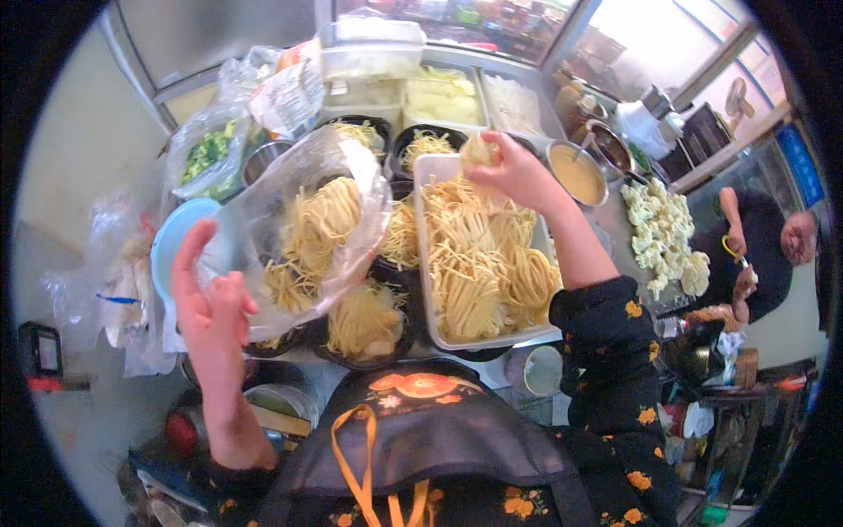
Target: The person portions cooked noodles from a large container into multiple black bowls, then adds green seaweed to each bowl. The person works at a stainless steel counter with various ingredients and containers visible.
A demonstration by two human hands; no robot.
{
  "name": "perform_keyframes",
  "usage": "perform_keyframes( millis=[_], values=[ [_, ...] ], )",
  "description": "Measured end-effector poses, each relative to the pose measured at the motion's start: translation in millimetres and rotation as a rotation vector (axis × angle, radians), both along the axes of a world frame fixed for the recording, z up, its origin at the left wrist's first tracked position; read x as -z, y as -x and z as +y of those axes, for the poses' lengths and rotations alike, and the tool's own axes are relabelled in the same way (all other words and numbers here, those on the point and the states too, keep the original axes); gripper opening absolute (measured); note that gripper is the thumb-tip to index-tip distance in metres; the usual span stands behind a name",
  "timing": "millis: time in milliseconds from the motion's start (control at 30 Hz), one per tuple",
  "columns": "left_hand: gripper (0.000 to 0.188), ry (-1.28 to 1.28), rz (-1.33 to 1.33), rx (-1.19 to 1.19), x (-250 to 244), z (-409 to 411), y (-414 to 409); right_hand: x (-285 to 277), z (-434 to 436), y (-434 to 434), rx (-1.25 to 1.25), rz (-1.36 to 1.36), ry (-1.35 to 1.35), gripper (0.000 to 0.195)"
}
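My right hand [517, 172] is over the far end of a white plastic tub [427, 290], its fingers closed on a pale, blurred clump of noodles [479, 155]. Thick yellowish noodles [487, 263] lie heaped in the tub. My left hand [214, 309] is raised at the left with fingers apart, holding nothing I can see. Beside it a clear plastic bag [263, 204] lies open with noodles [323, 217] inside. Black bowls with noodles stand around the bag and tub; the near bowl [362, 329] also has a thin, translucent clump on top.
A light-blue basin [172, 230] stands left, below a bag of chopped greens [207, 155]. Along the back are food containers [444, 99]. At the right are a pot of tan sauce [576, 172] and cauliflower florets [658, 230]. Another person [757, 250] works there with a yellow-handled tool.
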State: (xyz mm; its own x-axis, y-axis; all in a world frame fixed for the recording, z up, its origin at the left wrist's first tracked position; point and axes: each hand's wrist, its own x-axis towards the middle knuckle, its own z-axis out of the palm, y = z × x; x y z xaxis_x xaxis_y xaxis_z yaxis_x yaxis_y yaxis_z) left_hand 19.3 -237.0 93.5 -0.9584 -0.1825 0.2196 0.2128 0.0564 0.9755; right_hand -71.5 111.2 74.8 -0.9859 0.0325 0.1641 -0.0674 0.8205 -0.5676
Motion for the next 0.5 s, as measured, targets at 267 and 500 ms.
perform_keyframes(
  millis=[267,500],
  values=[
    [0.058,-0.079,-0.062,0.131,6,16,-17,-48,-138,-29,-0.503,-0.125,0.294,0.045],
    [0.060,-0.006,-0.071,0.210,3,16,-25,76,-193,44,-0.294,-0.338,-0.529,0.077]
  ],
)
